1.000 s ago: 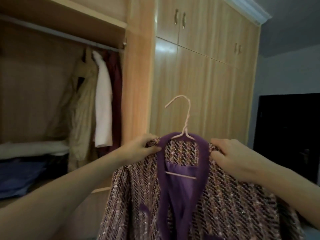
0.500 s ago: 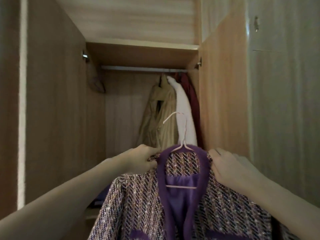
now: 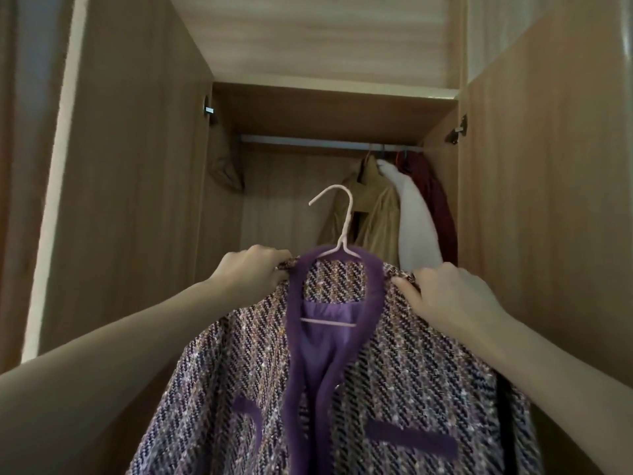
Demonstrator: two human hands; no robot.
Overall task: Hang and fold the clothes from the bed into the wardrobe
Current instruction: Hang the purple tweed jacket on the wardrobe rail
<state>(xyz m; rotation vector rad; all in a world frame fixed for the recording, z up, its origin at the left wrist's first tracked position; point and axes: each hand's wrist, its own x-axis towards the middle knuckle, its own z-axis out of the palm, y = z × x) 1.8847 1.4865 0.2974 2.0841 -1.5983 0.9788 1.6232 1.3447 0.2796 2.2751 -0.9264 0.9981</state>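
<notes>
Since half a second earlier, both hands have carried the tweed jacket (image 3: pixel 342 371) closer to the open wardrobe (image 3: pixel 137 200), whose rail (image 3: pixel 325 142) now sits nearer above. Head view: left hand (image 3: pixel 251 270) and right hand (image 3: pixel 448 296) are raised, arms extended, fingers clenched on the jacket's shoulders. Its pink wire hanger (image 3: pixel 337 228) stands upright, hook below the rail. Inside, hanging at the right end: a tan coat (image 3: pixel 373 214), white garment (image 3: pixel 416 221), dark red garment (image 3: pixel 438 207). Jacket: coarse woven tweed, purple trim.
</notes>
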